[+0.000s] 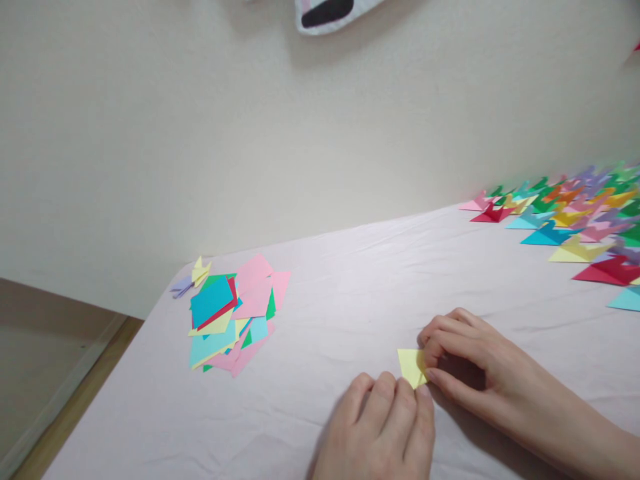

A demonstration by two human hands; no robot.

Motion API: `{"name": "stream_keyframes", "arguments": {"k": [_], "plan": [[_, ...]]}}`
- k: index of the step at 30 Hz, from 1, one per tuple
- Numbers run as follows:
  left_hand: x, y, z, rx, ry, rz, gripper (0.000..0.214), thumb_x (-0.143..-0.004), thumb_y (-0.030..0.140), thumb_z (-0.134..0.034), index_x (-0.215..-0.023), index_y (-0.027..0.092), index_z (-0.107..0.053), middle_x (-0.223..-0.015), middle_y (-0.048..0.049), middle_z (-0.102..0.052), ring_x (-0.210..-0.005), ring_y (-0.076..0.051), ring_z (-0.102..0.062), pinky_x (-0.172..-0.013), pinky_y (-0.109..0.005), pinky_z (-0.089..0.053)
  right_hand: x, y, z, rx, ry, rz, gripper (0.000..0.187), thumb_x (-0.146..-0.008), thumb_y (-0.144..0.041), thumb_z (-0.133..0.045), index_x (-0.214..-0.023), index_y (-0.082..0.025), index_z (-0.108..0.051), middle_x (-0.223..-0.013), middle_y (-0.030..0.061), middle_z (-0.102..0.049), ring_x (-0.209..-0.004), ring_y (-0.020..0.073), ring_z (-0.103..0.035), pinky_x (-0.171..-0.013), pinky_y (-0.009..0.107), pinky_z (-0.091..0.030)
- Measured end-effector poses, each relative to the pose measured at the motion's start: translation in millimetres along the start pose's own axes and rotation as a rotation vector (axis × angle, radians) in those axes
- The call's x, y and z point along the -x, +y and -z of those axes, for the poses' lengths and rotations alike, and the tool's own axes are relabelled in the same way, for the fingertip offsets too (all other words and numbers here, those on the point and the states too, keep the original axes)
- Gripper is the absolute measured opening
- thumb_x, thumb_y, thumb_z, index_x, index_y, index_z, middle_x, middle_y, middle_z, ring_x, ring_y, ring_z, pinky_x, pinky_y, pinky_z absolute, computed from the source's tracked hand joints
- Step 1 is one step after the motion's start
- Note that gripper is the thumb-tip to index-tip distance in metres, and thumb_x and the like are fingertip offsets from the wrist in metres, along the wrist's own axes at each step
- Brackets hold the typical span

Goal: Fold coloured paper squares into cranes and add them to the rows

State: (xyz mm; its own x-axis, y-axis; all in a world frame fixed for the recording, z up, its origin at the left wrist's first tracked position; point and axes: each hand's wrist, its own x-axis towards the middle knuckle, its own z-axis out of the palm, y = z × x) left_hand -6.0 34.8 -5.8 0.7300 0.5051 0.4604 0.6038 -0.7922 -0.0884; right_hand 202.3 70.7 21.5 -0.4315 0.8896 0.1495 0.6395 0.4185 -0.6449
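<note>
A small yellow folded paper (411,365) lies on the pale pink tablecloth (350,293) near the front edge. My left hand (383,427) is curled, its fingertips pressing the paper's lower corner. My right hand (470,363) comes in from the right, fingers bent and pinching the paper's right side. Most of the paper is hidden under the two hands.
A loose pile of coloured paper squares (230,313) lies at the left, with two small folded pieces (193,279) behind it. Several folded paper shapes (585,217) in many colours crowd the far right. A cream wall stands behind; the floor (45,360) drops off at left.
</note>
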Motion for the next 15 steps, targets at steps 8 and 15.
{"name": "stream_keyframes", "arguments": {"k": [8,15], "plan": [[0.6,3.0,-3.1,-0.019,0.0,0.026,0.029,-0.097,0.011,-0.042,-0.117,0.01,-0.064,-0.103,-0.0111,-0.069,-0.099,-0.022,-0.061,-0.089,-0.033,-0.045,-0.5,-0.9,-1.2,0.031,0.002,-0.002,0.018,-0.087,-0.014,-0.051,-0.073,-0.023,-0.054,-0.076,0.0013,-0.063,-0.077,0.0202,-0.058,-0.068,0.033,-0.047],[0.1,4.1,-4.6,-0.069,-0.063,0.008,0.032,-0.099,0.014,-0.037,-0.12,0.012,-0.062,-0.104,-0.0114,-0.068,-0.1,-0.022,-0.06,-0.09,-0.034,-0.044,-0.6,-0.9,-3.2,0.034,-0.014,-0.028,0.016,-0.085,-0.013,-0.052,-0.073,-0.023,-0.053,-0.077,0.001,-0.061,-0.077,0.0202,-0.055,-0.072,0.036,-0.044]]}}
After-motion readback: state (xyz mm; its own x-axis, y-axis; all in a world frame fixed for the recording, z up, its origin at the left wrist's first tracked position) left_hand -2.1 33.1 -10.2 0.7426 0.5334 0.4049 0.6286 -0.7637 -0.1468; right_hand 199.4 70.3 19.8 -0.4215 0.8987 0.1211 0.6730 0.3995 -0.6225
